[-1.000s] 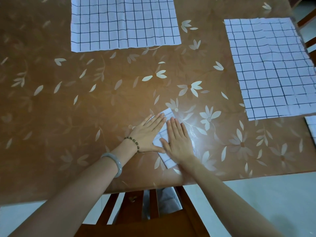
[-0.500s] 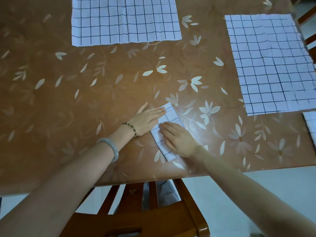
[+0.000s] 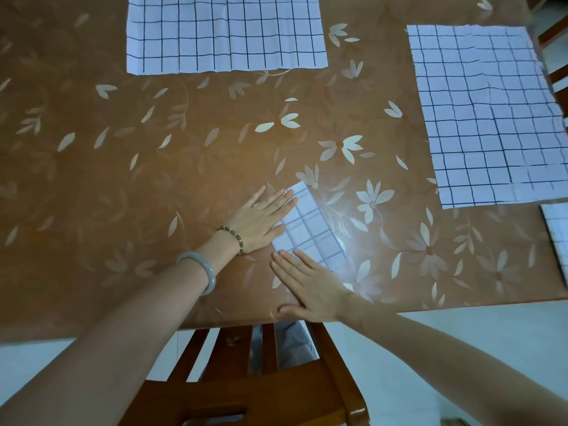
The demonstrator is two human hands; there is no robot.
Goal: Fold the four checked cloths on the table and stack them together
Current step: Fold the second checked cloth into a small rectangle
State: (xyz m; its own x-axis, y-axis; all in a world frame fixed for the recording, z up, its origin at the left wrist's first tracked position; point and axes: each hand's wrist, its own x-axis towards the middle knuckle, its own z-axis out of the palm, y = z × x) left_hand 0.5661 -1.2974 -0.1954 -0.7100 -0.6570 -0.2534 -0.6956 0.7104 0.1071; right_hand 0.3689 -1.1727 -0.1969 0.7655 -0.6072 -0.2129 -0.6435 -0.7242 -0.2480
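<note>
A small folded checked cloth lies near the table's front edge as a narrow slanted rectangle. My left hand rests flat with its fingers on the cloth's left side. My right hand lies flat on the table at the cloth's near end, fingertips touching its lower edge. An unfolded checked cloth is spread at the back centre. A second unfolded one lies at the right. The corner of a third shows at the right edge.
The brown table has a glossy cover with pale flower prints. A wooden chair stands under the table's front edge, below my arms. Part of another chair shows at the far right.
My right hand has slid down off the folded cloth toward the table's front edge, leaving most of the cloth uncovered. My left hand has stayed on the cloth's left side.
</note>
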